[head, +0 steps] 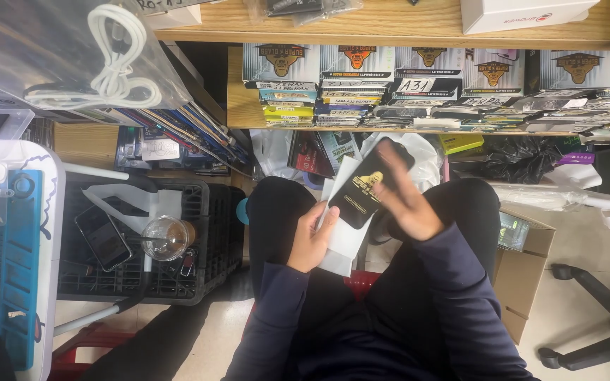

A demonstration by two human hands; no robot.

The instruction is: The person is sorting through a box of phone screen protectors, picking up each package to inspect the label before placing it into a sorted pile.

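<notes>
I sit with dark trousers and dark blue sleeves. My left hand [312, 240] grips the lower edge of a small stack of flat packets: a black packet with a gold emblem [363, 189] on top and white ones [346, 236] under it. My right hand [404, 201] lies over the black packet's right side, fingers spread along it and touching its upper end. Both hands hover above my lap, in front of a low wooden shelf.
A wooden shelf [390, 128] holds rows of stacked flat packets. A black crate [210, 233] at left carries a phone [102, 236] and a plastic cup [167, 238]. A cardboard box [524, 268] and black chair base [594, 310] stand at right. A clear bag with white cable [114, 63] hangs upper left.
</notes>
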